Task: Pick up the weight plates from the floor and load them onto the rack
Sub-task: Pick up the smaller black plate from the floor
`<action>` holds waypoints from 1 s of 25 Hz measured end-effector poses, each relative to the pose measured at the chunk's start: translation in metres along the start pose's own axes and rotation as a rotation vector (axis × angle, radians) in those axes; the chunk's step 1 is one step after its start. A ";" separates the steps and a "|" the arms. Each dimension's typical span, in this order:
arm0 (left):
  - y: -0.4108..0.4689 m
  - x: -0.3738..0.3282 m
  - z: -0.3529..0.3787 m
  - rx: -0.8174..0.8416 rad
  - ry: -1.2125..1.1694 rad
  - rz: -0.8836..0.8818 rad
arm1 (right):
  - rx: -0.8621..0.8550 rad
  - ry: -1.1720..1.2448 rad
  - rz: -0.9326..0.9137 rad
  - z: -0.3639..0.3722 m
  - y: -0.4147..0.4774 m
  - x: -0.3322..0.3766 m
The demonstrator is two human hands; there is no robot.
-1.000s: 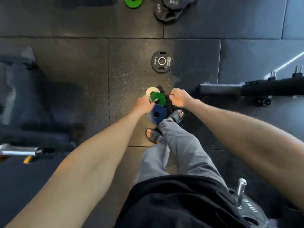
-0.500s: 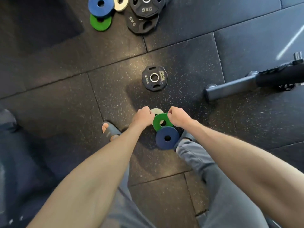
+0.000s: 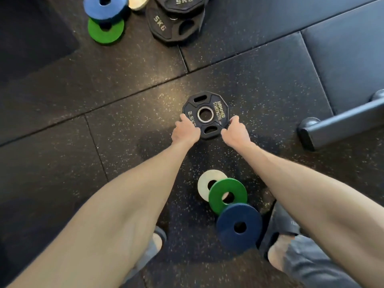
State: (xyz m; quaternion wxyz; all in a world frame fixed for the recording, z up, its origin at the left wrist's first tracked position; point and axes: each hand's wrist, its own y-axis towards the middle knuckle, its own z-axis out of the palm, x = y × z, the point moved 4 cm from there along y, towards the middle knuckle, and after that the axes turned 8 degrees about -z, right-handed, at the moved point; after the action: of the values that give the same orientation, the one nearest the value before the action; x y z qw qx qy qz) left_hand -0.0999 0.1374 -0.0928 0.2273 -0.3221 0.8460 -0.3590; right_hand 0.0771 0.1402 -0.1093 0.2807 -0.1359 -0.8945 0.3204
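— Nearest the feet?
— A blue disc point(image 3: 239, 226), green disc point(image 3: 227, 196) and white disc point(image 3: 212, 183), overlapping on the floor point(image 3: 124, 125).
— And the hands?
— The left hand point(image 3: 186, 132) and right hand point(image 3: 235, 133) curl around opposite edges of the black plate point(image 3: 205, 114), which lies flat on the floor. Beyond it, two bigger plates point(image 3: 166, 28).

Between left hand point(image 3: 186, 132) and right hand point(image 3: 235, 134) lies the 2.5 kg plate point(image 3: 216, 104), three overlapping discs point(image 3: 216, 196) nearer.

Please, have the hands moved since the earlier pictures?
Yes: the left hand and right hand went forward from the nearer green plate to the lone black plate.
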 end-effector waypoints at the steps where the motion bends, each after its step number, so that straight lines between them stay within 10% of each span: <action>1: 0.018 -0.005 0.009 -0.026 -0.025 -0.005 | -0.037 0.004 0.015 0.007 0.019 -0.006; 15: 0.121 -0.023 0.058 -0.286 -0.122 -0.096 | -0.297 -0.140 -0.008 0.055 0.115 -0.001; 25: -0.103 -0.024 -0.086 -0.276 -0.113 -0.063 | -0.307 -0.052 -0.014 -0.075 -0.100 0.080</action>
State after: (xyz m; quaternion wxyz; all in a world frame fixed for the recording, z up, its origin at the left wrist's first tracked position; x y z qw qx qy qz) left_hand -0.0974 0.1393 0.0435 0.2166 -0.3964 0.8626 -0.2278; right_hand 0.0510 0.1354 0.0366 0.2357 -0.1627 -0.9408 0.1814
